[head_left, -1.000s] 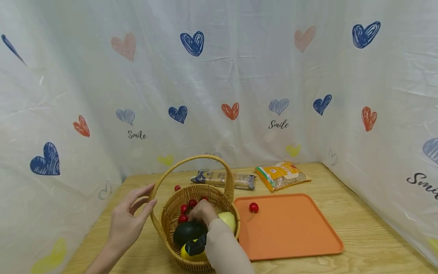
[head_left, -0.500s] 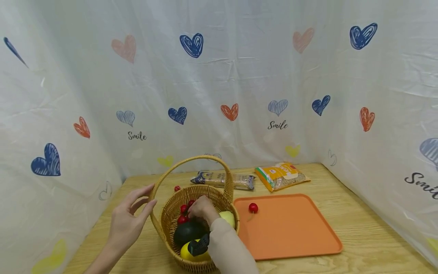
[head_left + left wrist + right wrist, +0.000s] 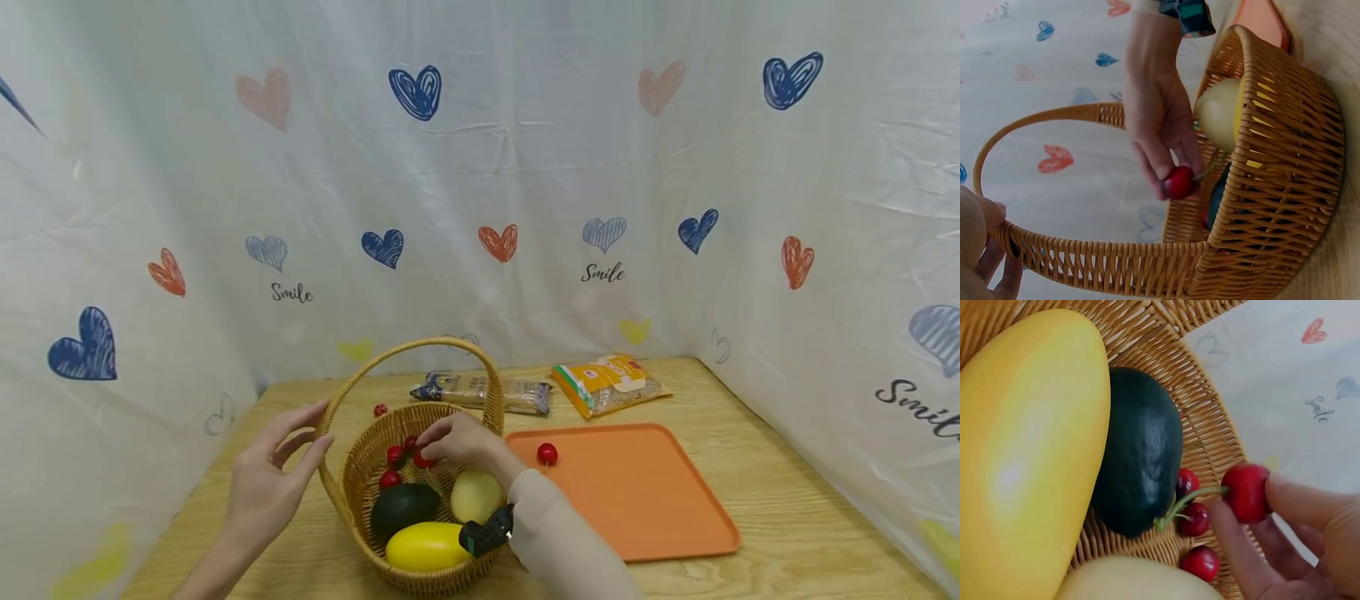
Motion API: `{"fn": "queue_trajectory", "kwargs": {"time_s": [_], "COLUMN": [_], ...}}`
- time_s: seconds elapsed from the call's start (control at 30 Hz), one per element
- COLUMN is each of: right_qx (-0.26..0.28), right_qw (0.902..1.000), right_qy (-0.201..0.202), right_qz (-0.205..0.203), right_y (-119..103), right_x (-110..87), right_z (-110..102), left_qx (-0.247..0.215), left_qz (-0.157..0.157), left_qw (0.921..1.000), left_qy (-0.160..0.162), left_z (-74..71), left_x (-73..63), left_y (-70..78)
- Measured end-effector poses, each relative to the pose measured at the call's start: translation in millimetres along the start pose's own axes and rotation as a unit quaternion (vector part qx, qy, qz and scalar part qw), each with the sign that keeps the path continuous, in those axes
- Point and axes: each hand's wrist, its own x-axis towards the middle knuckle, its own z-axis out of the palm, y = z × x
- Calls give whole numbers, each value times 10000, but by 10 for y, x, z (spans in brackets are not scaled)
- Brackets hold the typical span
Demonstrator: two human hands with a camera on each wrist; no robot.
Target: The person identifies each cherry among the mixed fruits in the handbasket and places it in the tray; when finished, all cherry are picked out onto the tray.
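My left hand (image 3: 266,479) holds the side of the arched handle (image 3: 408,346) of a wicker basket (image 3: 1285,169) between thumb and fingers. Above the basket's far inner side, my right hand (image 3: 468,442) pinches a red cherry (image 3: 1246,492) with a green stem. Several other cherries (image 3: 1200,562) lie in the basket. With them are a dark green, avocado-like fruit (image 3: 405,510), a long yellow fruit (image 3: 427,547) and a pale round fruit (image 3: 474,497). A black strap device (image 3: 487,532) sits on my right wrist.
Right of the basket lies an orange tray (image 3: 637,500) bearing one cherry (image 3: 547,454). Behind are a long clear packet (image 3: 525,397) and an orange bag (image 3: 611,385). A small red item (image 3: 380,410) rests behind the basket. A heart-print curtain (image 3: 480,167) surrounds the table.
My right hand has risen from among the fruit, lifting a cherry, and uncovers the pale and yellow fruits. My left hand stays on the handle.
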Motion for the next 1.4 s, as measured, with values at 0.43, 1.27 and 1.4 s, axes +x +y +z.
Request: {"fn": "queue_trajectory", "kwargs": {"time_s": [0.43,1.27,1.4], "right_qx": [944,1364,1307], "right_qw": [9805,9854,9831], "right_qy": [-1722,1021,1276], "right_qz": [-118,-54,-118], "right_y": [0,882,923], "right_x": [-234,-1061,-1017], "right_z": [-577,-2057,-2009], "left_qx": [90,94,38], "left_qz": [-82,-183,-146], "left_qw": [9999,9998,9999], "left_qy": [-9,35,15], "left_z": [-4,-22,-9], "left_x": [5,8,2], "left_y": [21,5,5]}}
